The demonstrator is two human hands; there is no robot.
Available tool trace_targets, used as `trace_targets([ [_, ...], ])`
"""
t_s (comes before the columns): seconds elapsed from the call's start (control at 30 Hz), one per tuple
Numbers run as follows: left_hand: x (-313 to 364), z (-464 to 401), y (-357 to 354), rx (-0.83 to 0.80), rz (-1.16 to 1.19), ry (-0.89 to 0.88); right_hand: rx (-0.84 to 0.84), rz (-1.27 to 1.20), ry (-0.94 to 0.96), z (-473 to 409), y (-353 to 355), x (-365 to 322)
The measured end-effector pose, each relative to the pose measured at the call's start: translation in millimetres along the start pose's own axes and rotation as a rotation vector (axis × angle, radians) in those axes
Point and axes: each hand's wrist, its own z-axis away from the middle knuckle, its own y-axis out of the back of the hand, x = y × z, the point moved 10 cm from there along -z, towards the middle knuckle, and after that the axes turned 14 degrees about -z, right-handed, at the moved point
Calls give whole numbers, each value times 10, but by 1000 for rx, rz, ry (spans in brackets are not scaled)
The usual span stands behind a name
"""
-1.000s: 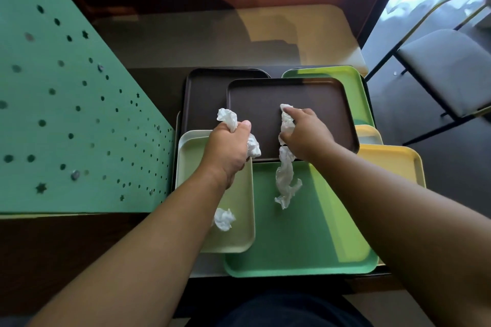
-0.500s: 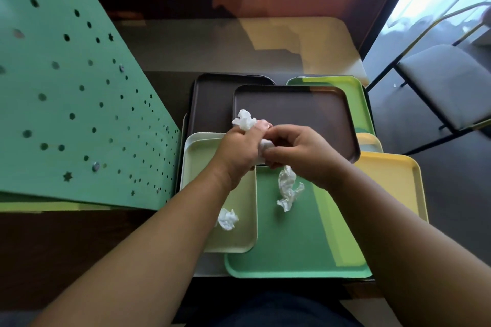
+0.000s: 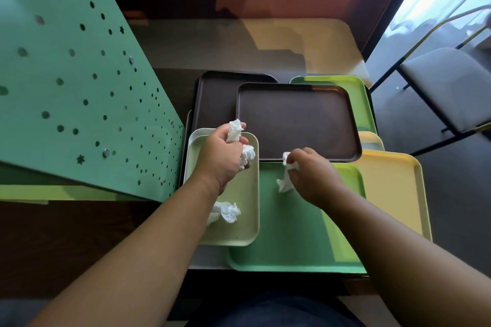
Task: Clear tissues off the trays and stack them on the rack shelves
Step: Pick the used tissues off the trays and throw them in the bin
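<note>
Trays of smooth plastic, rounded at the corners, overlap on the bench; the left hand (image 3: 221,155) has its fingers curled round a wad of crumpled white tissue (image 3: 235,131) over the pale green tray (image 3: 247,220); the right hand (image 3: 312,175) pinches a twisted tissue strip (image 3: 285,182) above the green tray (image 3: 292,241); another crumpled tissue ball (image 3: 228,211) lies on the pale green tray; a dark brown tray (image 3: 297,121) sits behind; a perforated green metal panel (image 3: 79,87) stands left.

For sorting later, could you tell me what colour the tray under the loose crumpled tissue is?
Pale green tray, seen in the head view.
</note>
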Motion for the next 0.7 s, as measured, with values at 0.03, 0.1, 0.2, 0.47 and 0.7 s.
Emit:
trace_targets([
  [0.03, 4, 6, 66, 28, -14, -8, 44, -59, 26, -8, 62, -49],
  [0.1, 3, 29, 206, 87, -6, -7, 103, -226, 62, 1, 187, -204],
  [0.2, 82, 101, 267, 41, 49, -79, 153, -574, 109, 83, 362, -620],
  [0.47, 471, 275, 595, 335, -640, -382, -144, -850, 14, -17, -218, -1233],
  [0.7, 350, 255, 727, 388, -818, -325, -271, 202, 282, -147, -794, -1352],
])
